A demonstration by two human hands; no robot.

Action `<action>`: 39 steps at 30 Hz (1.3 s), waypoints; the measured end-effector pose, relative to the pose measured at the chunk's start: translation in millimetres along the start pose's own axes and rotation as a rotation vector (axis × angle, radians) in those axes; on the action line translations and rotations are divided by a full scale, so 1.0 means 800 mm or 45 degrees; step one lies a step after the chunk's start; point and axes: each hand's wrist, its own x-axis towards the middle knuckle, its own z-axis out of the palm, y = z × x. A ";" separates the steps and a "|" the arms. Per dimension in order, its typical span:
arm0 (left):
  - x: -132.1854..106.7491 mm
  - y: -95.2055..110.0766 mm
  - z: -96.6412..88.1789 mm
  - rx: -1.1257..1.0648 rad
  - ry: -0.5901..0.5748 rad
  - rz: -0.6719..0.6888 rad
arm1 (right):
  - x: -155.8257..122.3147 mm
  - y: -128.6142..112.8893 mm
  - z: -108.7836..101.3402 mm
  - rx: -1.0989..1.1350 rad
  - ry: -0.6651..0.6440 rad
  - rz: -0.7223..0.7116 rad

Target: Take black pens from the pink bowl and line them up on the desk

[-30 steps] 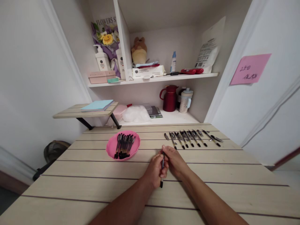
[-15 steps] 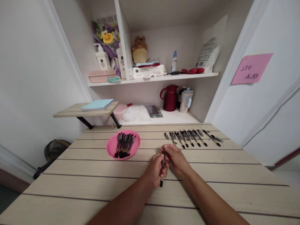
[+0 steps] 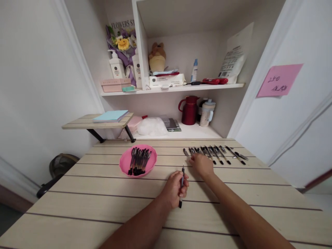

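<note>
Left hand (image 3: 174, 188) grips black pen (image 3: 183, 172) upright; row of pens (image 3: 215, 154) on bench (image 3: 103, 193), axes pointing away, lies at right hand's (image 3: 202, 165) fingertips, whose grasp is unreadable.

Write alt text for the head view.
The left hand grips a black pen above the wooden table, while the right hand is at the left end of a row of pens. A pink bowl of more pens sits further left.

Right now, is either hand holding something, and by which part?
The left hand holds a black pen around its middle, both ends showing. The right hand rests at the row of pens; whether it grips one cannot be told.
</note>
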 end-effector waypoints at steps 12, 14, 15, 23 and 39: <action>0.002 -0.001 -0.004 -0.079 0.008 -0.024 | 0.006 -0.017 -0.001 -0.184 -0.045 -0.046; 0.002 -0.001 -0.003 -0.117 0.029 -0.002 | -0.008 -0.013 -0.004 -0.191 -0.042 -0.052; 0.002 0.000 -0.003 -0.145 0.040 0.016 | -0.018 -0.012 -0.005 -0.173 -0.045 -0.066; 0.016 0.010 -0.007 -0.501 0.214 0.355 | -0.116 -0.017 0.011 0.760 -0.299 -0.260; 0.024 0.015 -0.018 -0.555 0.242 0.179 | -0.071 -0.021 0.021 0.394 0.012 -0.222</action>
